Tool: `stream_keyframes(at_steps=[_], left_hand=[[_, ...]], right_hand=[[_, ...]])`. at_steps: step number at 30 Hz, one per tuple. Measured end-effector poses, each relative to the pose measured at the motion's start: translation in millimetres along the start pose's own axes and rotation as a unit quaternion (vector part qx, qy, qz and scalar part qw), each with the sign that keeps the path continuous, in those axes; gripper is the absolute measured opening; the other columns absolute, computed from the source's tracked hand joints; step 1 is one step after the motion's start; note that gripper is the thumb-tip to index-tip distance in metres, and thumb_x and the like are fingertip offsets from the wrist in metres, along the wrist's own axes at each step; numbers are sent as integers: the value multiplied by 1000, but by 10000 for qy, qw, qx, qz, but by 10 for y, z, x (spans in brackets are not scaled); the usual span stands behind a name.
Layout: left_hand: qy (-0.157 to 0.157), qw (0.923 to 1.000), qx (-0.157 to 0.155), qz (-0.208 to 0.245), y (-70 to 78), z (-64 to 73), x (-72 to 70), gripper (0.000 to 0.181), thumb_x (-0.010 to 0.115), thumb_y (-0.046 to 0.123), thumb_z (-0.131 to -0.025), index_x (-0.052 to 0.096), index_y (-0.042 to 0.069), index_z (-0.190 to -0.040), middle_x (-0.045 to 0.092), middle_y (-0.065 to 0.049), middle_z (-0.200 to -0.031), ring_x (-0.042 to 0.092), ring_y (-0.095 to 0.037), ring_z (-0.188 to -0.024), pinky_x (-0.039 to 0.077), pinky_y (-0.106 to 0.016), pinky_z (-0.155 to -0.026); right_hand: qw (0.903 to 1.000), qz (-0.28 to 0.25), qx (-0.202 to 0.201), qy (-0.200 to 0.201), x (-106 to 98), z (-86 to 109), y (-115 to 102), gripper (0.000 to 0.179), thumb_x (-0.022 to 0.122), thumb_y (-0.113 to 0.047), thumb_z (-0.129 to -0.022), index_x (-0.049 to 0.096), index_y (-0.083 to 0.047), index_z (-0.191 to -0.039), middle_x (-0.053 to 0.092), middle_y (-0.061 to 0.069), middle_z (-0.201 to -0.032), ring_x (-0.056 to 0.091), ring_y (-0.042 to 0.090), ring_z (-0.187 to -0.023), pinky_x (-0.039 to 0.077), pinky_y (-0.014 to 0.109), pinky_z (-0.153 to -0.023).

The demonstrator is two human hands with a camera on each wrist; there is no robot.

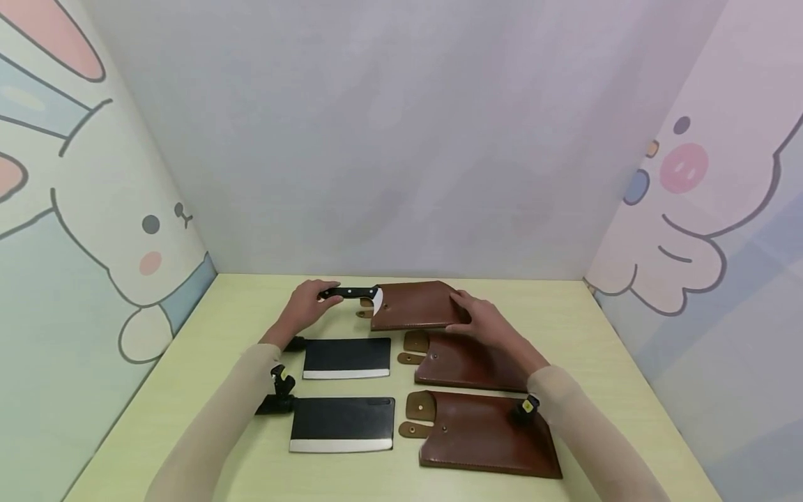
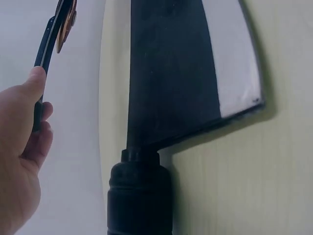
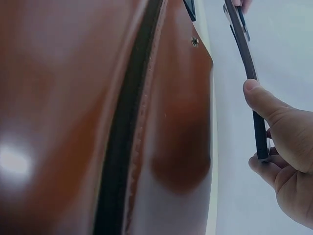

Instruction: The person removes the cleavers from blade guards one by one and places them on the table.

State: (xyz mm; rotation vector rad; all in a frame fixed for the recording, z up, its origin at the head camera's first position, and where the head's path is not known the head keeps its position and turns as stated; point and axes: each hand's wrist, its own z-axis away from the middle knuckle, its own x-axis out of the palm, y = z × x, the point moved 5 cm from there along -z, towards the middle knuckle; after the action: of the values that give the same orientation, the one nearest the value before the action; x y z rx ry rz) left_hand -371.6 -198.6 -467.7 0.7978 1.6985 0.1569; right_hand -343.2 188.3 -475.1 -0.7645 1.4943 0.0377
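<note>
At the back of the table my left hand [image 1: 306,305] grips the black riveted handle [image 1: 354,292] of a knife. Most of the blade is hidden inside a brown leather sheath [image 1: 414,305]; only its curved silver heel [image 1: 378,301] shows at the sheath's open left end. With thumb and fingers, my right hand [image 1: 486,319] pinches the right end of that sheath. In the right wrist view, the sheath [image 3: 250,63] is seen edge-on between the right thumb and fingers. The left wrist view shows the left hand [image 2: 19,147] holding the handle from the side.
Nearer me on the left lie two black cleavers, one behind [image 1: 347,357] and one in front [image 1: 342,422], handles leftward. To their right lie two more brown sheaths, one behind [image 1: 461,362] and one in front [image 1: 483,436], straps pointing left. A grey wall [image 1: 401,174] stands behind the table.
</note>
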Motion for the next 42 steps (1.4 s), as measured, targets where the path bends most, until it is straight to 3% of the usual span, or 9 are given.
stream_keyframes(at_steps=[12,25,36,42], left_hand=[[181,9996,210,62,40,103,-37,44,74,31,-95,70,3,-129,72,-15,-117,68,-29,-98,53,-50,-84],[239,9992,305,40,67,134,-9,43,74,29,-95,70,3,-129,72,-17,-118,68,-32,-99,53,-51,-85],[603,9972,441,60,86,198,-107,40,76,26,-94,72,2,-126,74,-16,-115,70,-31,-96,54,-50,-81],[748,9966,358,-18,65,264,-179,41,77,26,-93,72,1,-126,73,-18,-116,70,-32,-95,55,-51,-82]], right_hand=[[9992,32,-172,367,8,162,-86,89,77,-47,-90,36,-6,-159,39,22,-159,48,41,-139,46,55,-106],[9988,-124,114,451,52,302,-117,88,79,-41,-90,37,-5,-158,36,24,-160,46,44,-140,45,57,-106],[9981,-111,133,591,18,359,-150,88,80,-40,-89,38,-6,-157,36,25,-160,46,45,-140,45,59,-105],[9977,-139,119,656,-17,375,-154,88,81,-39,-89,38,-5,-157,38,26,-159,46,46,-139,46,59,-105]])
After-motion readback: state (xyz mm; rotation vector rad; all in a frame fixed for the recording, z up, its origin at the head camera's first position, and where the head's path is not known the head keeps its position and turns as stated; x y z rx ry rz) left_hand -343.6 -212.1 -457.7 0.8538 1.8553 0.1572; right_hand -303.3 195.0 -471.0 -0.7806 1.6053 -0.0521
